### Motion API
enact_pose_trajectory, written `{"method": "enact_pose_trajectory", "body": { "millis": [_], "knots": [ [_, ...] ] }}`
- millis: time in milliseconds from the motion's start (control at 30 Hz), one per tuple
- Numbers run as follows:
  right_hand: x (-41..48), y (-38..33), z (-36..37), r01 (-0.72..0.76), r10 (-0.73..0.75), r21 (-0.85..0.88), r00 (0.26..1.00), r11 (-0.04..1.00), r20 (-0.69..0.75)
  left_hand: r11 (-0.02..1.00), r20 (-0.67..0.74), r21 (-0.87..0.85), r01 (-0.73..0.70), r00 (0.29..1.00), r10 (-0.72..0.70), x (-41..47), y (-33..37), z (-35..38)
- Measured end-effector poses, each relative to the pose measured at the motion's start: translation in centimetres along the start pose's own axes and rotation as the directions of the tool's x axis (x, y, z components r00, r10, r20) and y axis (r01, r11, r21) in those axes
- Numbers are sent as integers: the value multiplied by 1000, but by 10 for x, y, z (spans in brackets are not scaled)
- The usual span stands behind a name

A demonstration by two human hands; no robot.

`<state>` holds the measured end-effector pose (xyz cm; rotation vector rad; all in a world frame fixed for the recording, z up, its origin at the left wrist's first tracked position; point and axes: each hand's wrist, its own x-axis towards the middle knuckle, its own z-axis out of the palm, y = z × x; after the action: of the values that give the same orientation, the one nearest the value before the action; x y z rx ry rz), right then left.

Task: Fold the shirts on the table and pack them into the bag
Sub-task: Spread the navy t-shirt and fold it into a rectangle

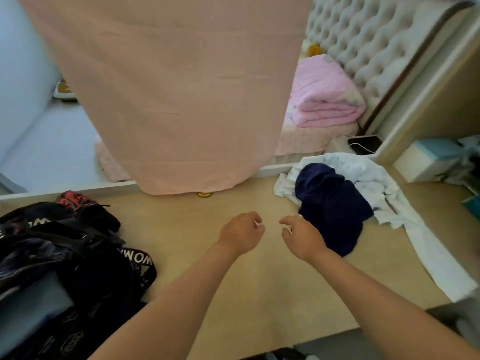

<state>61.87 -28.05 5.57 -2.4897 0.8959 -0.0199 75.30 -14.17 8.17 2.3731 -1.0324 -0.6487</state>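
My left hand [241,232] and my right hand [301,235] hover side by side over the middle of the beige table [233,287], fingers loosely curled, holding nothing. Just right of my right hand lies a crumpled navy shirt [330,203] on top of a rumpled white shirt [368,175] that trails toward the table's right edge. A black bag [65,258] with a white-lettered strap sits open at the left, with dark clothing in it. A large pink cloth [168,87] hangs over the table's far edge; its top is out of frame.
Behind the table is a bed with a folded pink blanket [324,97] and a tufted headboard [368,35]. A white and blue box [428,159] stands at the right, a black device [366,144] near it. A small gold object [204,195] lies under the pink cloth.
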Motion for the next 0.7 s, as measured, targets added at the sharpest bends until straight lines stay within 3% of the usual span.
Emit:
{"method": "enact_pose_trajectory", "body": {
  "millis": [100,233,367,433,500,600,700],
  "knots": [
    [13,56,-31,-75,72,-23,992,997,-104,997,108,31,-65,992,61,35,52,32],
    [34,109,-61,-207,192,-41,953,978,-235,992,154,29,-121,981,115,72,102,61],
    [63,124,-76,-366,384,231,923,901,-37,993,162,23,-119,980,114,101,126,81],
    [78,129,-76,-493,506,340,861,801,57,994,179,7,-107,978,104,112,131,87],
    [93,137,-73,-570,579,344,811,746,88,995,182,-13,-97,978,98,119,133,90],
    [104,149,-69,-504,512,326,856,800,66,995,163,-37,-92,982,97,125,132,89],
    [105,147,-69,-324,365,399,931,858,-28,990,81,-56,-132,987,137,131,129,84]
  ]
}}
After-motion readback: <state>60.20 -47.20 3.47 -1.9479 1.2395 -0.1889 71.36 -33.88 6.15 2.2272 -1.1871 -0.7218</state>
